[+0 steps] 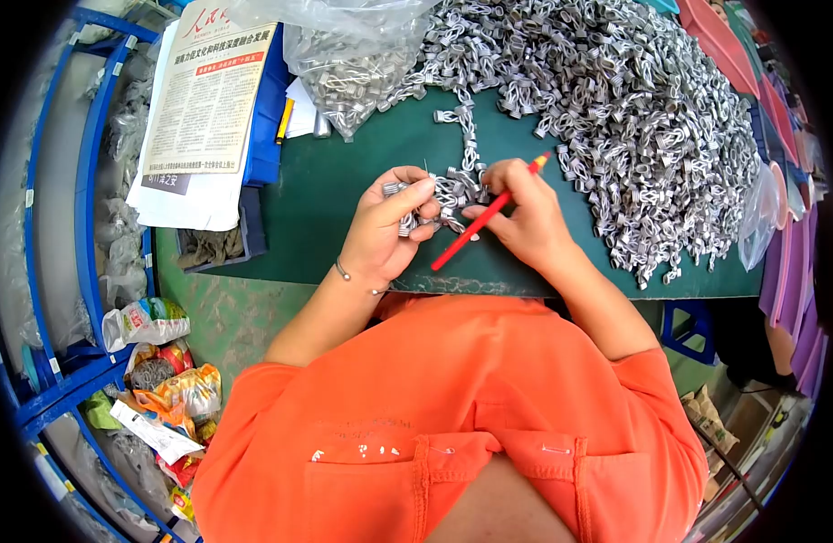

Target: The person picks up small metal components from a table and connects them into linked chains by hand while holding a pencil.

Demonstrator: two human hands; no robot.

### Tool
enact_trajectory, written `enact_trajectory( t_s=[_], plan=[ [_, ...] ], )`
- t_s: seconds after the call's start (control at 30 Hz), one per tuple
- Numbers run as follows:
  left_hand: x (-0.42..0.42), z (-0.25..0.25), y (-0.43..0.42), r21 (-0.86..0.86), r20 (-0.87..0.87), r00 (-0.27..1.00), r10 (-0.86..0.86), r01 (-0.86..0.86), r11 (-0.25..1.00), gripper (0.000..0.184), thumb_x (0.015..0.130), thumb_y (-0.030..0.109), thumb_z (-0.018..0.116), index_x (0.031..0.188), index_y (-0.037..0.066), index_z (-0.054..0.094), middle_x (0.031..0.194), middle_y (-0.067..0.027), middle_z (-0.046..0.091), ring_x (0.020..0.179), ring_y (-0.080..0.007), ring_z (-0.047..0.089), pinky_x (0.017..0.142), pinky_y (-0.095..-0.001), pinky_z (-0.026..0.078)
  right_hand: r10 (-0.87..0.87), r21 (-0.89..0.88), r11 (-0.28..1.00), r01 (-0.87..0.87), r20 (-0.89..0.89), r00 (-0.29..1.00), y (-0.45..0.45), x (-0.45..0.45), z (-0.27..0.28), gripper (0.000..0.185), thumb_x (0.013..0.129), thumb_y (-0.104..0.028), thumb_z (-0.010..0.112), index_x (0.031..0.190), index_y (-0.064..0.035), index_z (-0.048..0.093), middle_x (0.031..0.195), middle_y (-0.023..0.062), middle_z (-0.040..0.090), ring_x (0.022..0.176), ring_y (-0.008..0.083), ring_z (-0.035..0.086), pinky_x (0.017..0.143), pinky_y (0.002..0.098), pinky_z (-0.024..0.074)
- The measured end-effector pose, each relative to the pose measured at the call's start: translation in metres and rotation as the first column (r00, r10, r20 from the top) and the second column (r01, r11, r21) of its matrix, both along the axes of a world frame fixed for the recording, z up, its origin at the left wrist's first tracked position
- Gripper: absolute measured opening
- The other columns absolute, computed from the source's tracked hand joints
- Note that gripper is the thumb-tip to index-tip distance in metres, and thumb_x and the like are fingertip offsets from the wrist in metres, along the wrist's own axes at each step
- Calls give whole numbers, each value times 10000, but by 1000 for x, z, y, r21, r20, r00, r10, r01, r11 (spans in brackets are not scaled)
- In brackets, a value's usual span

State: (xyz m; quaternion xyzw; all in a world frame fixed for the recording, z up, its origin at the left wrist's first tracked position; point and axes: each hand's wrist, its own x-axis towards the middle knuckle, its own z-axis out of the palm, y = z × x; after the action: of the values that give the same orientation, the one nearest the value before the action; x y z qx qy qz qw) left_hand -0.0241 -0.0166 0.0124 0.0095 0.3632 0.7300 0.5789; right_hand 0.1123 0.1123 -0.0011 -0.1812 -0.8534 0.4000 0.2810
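My left hand [377, 223] is closed around several small silver metal parts [401, 192], which show between the thumb and fingers. In my right hand [536, 222] a red pencil [475, 228] is gripped at a slant, its yellowish end up by the knuckles. The thumb and fingertips of that hand reach toward a small cluster of looped metal pieces [452, 190] lying between both hands. From this cluster a narrow line of the same pieces [470, 136] runs up the green tabletop [321, 213] toward a big heap [642, 136].
A clear plastic bag [344, 72] of metal pieces stands at the back. Left of it, a newspaper [208, 100] lies over a blue bin [270, 109]. Blue shelving [92, 181] lines the left side, with packets [176, 389] on the floor. Pink trays [719, 41] are at the right.
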Motion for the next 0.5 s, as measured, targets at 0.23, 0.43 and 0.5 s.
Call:
enact_trajectory(
  t_s=[0.23, 0.43, 0.5],
  plan=[
    [11, 5, 3, -166, -247, 966, -80, 39, 985, 157, 827, 82, 567, 960, 16, 518, 722, -40, 522, 576, -80, 472, 396, -169, 336, -69, -113, 992, 56, -112, 991, 7, 4, 1, 274, 683, 45, 649, 720, -36, 389, 732, 94, 555, 605, 217, 544, 534, 295, 432],
    [14, 11, 6, -146, -301, 905, -301, 268, 952, 244, 832, 117, 581, 1024, -23, 527, 752, -97, 595, 523, -65, 479, 381, -168, 335, 105, -71, 989, -131, -300, 948, 0, 17, 18, 238, 723, 94, 588, 692, -36, 391, 844, 142, 585, 690, 191, 593, 616, 261, 486],
    [16, 10, 6, -137, -313, 911, -269, 237, 962, 235, 809, 88, 605, 1007, -24, 545, 743, -95, 595, 511, -58, 472, 381, -162, 328, 60, -250, 957, -148, -328, 943, -2, 20, 14, 213, 754, 93, 558, 720, -38, 393, 876, 138, 589, 698, 168, 592, 603, 250, 488]
  ],
)
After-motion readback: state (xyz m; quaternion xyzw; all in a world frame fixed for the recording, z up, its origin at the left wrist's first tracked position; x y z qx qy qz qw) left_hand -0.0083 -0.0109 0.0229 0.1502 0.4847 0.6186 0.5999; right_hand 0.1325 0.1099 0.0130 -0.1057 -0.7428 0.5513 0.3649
